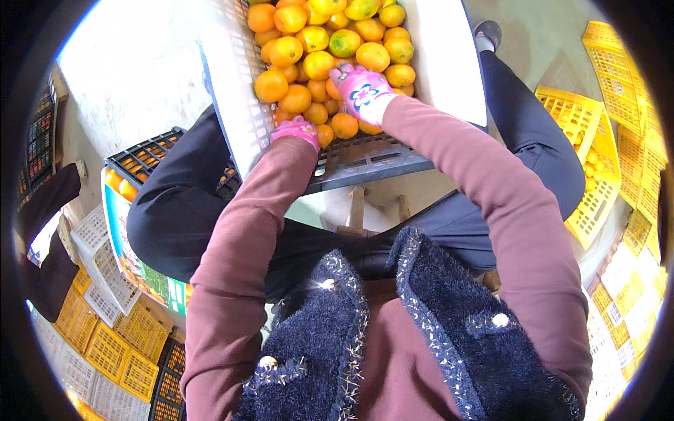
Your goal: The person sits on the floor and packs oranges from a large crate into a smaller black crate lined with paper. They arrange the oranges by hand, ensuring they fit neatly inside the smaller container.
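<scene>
A plastic crate (pixel 368 158) with pale sheets over its sides stands before me between my knees, filled with orange and yellow-green mandarins (pixel 317 66). My left hand (pixel 296 129), in a pink glove, is at the near left corner of the crate, against the lowest fruit; its fingers are mostly hidden. My right hand (pixel 360 92), in a pink glove with a flower pattern, lies palm down on the mandarins near the middle of the heap. Its fingertips touch the fruit, and whether it grips one cannot be told.
At left, a black crate (pixel 145 152) of oranges rests above a printed carton (pixel 139 247). A yellow crate (pixel 592 210) holding small oranges stands at right. Stacked yellow crates (pixel 105 352) and white crates line both sides. A person's dark-clothed leg (pixel 50 205) shows at far left.
</scene>
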A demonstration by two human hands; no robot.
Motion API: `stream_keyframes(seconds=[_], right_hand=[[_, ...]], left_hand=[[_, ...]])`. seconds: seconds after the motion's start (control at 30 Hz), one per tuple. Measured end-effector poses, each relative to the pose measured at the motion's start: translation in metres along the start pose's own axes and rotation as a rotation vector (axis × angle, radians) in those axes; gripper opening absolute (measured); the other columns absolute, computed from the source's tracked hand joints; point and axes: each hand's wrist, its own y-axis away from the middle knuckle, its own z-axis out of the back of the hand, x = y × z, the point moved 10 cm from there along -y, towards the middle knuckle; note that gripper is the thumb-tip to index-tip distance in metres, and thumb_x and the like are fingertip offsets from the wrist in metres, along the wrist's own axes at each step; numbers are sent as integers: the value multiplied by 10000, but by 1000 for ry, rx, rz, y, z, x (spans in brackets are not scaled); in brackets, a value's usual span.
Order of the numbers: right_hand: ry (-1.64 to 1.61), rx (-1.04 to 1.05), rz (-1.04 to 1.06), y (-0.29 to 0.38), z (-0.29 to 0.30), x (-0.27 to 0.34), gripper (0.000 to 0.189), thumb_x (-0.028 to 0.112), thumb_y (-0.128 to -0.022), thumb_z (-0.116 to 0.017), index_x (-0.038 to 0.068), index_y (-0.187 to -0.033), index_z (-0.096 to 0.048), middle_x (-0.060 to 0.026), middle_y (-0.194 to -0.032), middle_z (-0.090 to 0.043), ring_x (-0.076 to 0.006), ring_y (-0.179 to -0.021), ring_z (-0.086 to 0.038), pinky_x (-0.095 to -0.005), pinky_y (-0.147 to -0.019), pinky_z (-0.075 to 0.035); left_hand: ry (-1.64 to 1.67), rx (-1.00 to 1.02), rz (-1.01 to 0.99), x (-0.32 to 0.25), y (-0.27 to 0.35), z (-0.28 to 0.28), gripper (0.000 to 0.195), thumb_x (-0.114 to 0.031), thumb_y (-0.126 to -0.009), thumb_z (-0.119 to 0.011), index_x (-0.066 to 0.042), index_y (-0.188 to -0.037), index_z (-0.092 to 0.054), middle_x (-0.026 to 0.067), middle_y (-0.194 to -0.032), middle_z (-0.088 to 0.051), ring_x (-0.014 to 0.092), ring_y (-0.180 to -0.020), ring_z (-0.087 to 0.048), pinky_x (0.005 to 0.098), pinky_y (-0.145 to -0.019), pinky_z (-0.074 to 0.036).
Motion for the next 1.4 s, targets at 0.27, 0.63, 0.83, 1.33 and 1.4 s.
stream_keyframes(seconds=[0.27,0.63,0.83,1.33,1.4], right_hand=[[-467,0,-205,-20,34,-44,697,467,-726,-684,-27,-1191,-524,-232,-1153,-594,-359,-1049,-587,-417,-924,-449],[383,239,285,-2,-70,29,261,219,-789,-621,136,-1025,-693,-61,-1058,-666,-253,-1051,-597,-374,-804,-506],[534,176,544,1,-95,52,158,202,-813,-579,178,-904,-706,-33,-965,-671,-216,-997,-610,-334,-742,-507],[-97,229,155,14,-17,-11,274,288,-835,-531,123,-1012,-660,-124,-961,-681,-326,-901,-651,-436,-791,-511],[208,385,301,22,-77,2,253,286,-834,-539,138,-998,-661,-83,-990,-678,-276,-907,-658,-410,-753,-521]], left_hand=[[351,23,270,34,-8,-9,433,-338,-904,-407,-86,-1228,-545,197,-1280,-523,327,-1149,-545,427,-969,-434],[1047,-872,-419,52,51,222,474,-287,-841,-672,-48,-1224,-528,120,-1123,-614,206,-998,-596,312,-868,-470],[975,-1061,-248,52,54,210,345,-250,-866,-632,-60,-1148,-566,127,-1019,-639,245,-923,-622,341,-806,-488],[64,219,-61,-27,-27,-13,583,-500,-751,-646,-111,-1184,-621,104,-1277,-560,273,-1181,-530,387,-990,-426],[111,244,-36,-22,-19,-7,633,-528,-740,-641,-44,-1148,-621,160,-1220,-583,287,-1140,-556,390,-947,-445]])
